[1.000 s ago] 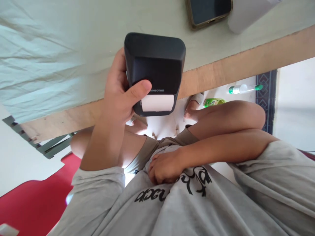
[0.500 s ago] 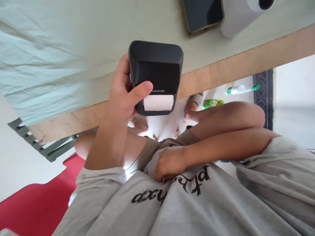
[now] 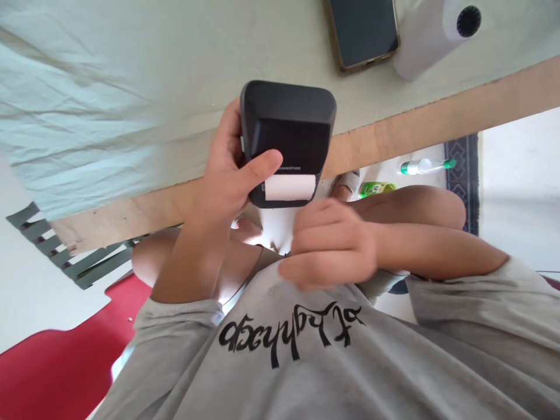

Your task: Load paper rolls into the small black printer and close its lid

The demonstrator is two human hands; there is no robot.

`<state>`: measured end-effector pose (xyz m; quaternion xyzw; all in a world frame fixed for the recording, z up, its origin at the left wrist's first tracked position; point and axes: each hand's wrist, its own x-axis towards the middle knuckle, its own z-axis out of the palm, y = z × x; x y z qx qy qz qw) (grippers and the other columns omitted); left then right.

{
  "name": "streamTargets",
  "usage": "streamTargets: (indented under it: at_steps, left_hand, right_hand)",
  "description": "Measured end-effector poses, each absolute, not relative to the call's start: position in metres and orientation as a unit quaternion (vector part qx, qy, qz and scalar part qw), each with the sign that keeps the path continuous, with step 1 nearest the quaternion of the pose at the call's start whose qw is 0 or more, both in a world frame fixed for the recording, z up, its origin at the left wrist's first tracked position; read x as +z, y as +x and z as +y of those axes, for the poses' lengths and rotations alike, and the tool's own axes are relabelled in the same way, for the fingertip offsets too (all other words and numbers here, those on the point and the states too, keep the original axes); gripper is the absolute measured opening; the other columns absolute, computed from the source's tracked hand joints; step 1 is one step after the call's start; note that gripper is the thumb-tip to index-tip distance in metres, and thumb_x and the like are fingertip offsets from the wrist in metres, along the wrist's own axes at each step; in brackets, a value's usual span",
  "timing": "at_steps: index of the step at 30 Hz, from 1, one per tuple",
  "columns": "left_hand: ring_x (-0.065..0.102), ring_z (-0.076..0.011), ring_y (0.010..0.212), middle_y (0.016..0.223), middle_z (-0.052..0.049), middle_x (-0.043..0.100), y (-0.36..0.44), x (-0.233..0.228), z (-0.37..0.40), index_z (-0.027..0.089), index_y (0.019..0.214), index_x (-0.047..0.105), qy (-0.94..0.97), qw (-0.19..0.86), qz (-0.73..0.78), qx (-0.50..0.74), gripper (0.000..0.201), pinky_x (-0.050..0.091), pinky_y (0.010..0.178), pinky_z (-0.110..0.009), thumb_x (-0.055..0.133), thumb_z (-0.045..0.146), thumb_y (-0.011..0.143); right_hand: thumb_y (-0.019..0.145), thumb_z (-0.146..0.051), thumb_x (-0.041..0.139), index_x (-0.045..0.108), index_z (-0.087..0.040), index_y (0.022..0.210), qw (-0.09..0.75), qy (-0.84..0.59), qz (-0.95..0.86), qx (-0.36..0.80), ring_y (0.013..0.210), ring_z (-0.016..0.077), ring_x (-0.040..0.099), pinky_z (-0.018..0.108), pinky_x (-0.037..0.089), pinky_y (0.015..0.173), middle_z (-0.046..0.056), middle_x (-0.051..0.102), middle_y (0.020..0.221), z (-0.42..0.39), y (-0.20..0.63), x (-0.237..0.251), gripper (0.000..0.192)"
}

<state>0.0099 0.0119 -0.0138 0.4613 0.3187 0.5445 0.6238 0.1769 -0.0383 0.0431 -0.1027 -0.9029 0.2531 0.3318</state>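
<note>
A: Where is the black printer sitting?

B: Left hand is gripping it above the table edge, fingers wrapped round its side, thumb lying across the front. Long axis is running away from the person; the paper slot is facing the chest.

A: Right hand?

B: Hovering just under the slot, fingers loosely curled, holding nothing. A phone and paper roll are lying on the table beyond.

Black printer, white paper, grey shirt.
</note>
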Motion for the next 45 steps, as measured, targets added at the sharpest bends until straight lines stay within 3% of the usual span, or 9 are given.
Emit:
streamTargets:
  at_steps: [5,10,15,21,25,30,35,40,45]
  left_hand:
    - [0.056,-0.0252,0.108,0.109,-0.003,0.061,0.013,-0.009,0.01,0.029,0.116,0.056,0.446,0.614,0.306,0.575,0.057,0.047,0.092,-0.039,0.075,0.042,0.063]
    - [0.055,-0.0278,0.115,0.112,-0.003,0.061,0.015,0.006,0.008,0.031,0.115,0.053,0.406,0.634,0.339,0.564,0.052,0.05,0.087,-0.04,0.069,0.048,0.068]
    - [0.047,-0.0239,0.126,0.111,-0.004,0.063,0.017,0.021,0.01,0.027,0.1,0.059,0.345,0.685,0.301,0.567,0.024,0.043,0.102,-0.04,0.044,0.041,0.088]
    - [0.036,-0.0222,0.135,0.129,-0.006,0.053,0.018,0.022,0.007,0.023,0.121,0.046,0.378,0.69,0.29,0.545,0.036,0.033,0.111,-0.042,0.026,0.039,0.096]
    - [0.042,-0.0217,0.13,0.126,-0.007,0.053,0.02,0.02,0.007,0.018,0.122,0.046,0.372,0.676,0.254,0.583,0.042,0.026,0.115,-0.043,0.013,0.031,0.098]
    - [0.05,-0.0196,0.122,0.109,-0.01,0.061,0.022,0.022,0.008,0.009,0.111,0.051,0.324,0.689,0.274,0.588,0.045,0.026,0.115,-0.04,0.013,0.029,0.099]
    - [0.057,-0.0205,0.111,0.099,-0.008,0.066,0.024,0.026,0.007,0.011,0.096,0.054,0.307,0.663,0.312,0.607,0.037,0.031,0.112,-0.04,0.021,0.029,0.098]
    - [0.062,-0.0247,0.098,0.092,-0.009,0.066,0.024,0.024,0.011,0.011,0.097,0.052,0.283,0.664,0.322,0.613,0.029,0.036,0.105,-0.048,0.032,0.031,0.095]
    - [0.058,-0.0209,0.105,0.101,-0.007,0.066,0.022,0.024,0.012,0.014,0.096,0.055,0.276,0.696,0.308,0.587,0.028,0.043,0.1,-0.037,0.035,0.034,0.093]
  right_hand:
    - [0.083,-0.023,0.049,0.053,-0.02,0.103,0.416,-0.332,-0.84,0.101,0.098,0.0145,0.056,0.031,0.046,0.089,0.003,0.06,0.099,0.007,0.19,0.054,0.021]
    - [0.086,-0.035,0.046,0.043,-0.01,0.124,0.344,-0.381,-0.839,0.182,0.127,0.0174,0.04,0.031,0.038,0.107,0.014,0.044,0.131,0.024,0.187,0.048,0.045]
    - [0.091,-0.032,0.042,0.033,-0.011,0.129,0.353,-0.377,-0.814,0.264,0.128,0.0137,0.038,0.028,0.036,0.11,0.011,0.041,0.134,0.027,0.184,0.042,0.044]
    - [0.092,-0.05,0.032,0.03,0.002,0.127,0.439,-0.297,-0.809,0.252,0.128,0.0133,0.038,0.028,0.031,0.113,0.015,0.04,0.133,0.043,0.182,0.02,0.062]
    - [0.094,-0.036,0.031,0.028,-0.002,0.132,0.371,-0.355,-0.813,0.276,0.135,0.0099,0.033,0.022,0.024,0.117,0.013,0.036,0.142,0.039,0.179,0.025,0.05]
    - [0.093,-0.045,0.028,0.031,-0.009,0.134,0.352,-0.382,-0.811,0.27,0.139,0.0186,0.027,0.037,0.021,0.118,0.01,0.033,0.144,0.036,0.176,0.025,0.054]
    - [0.088,-0.06,0.025,0.035,-0.002,0.132,0.39,-0.324,-0.835,0.214,0.138,0.0225,0.029,0.038,0.024,0.116,0.019,0.033,0.143,0.039,0.177,0.022,0.074]
    - [0.084,-0.059,0.015,0.037,-0.019,0.135,0.302,-0.383,-0.85,0.199,0.135,0.0261,0.03,0.038,0.029,0.109,0.006,0.032,0.146,0.032,0.185,0.04,0.068]
    - [0.083,-0.046,0.048,0.05,-0.008,0.127,0.329,-0.339,-0.866,0.165,0.124,0.0167,0.042,0.027,0.038,0.105,0.013,0.045,0.129,0.033,0.194,0.056,0.058]
